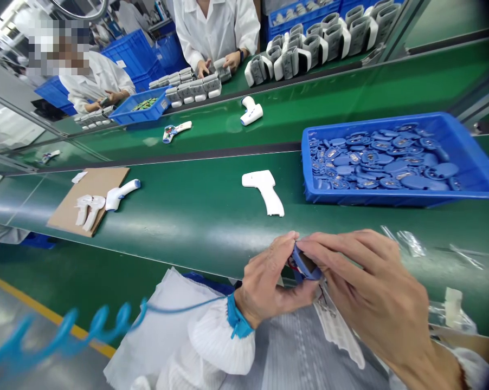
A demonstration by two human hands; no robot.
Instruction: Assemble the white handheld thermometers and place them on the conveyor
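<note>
Close to my body, my left hand (271, 279) is closed around the blue end of an open handheld thermometer (307, 264). A dark window shows in that blue end. My right hand (370, 284) pinches the same end from the other side, fingertips on its upper edge. The white handle half (340, 330) hangs down below my hands, with thin wires near its top; some red wire shows by my left fingers. Ahead of my hands a white thermometer shell half (264, 189) lies on the green bench, touched by neither hand.
A blue bin (403, 199) of blue oval parts stands at the right. On the left, cardboard (65, 208) bears white shell pieces beside a thermometer (122, 194). Thermometers lie on the belt (212, 135); co-workers sit beyond. A coiled blue cord (102, 322) runs to my left wrist.
</note>
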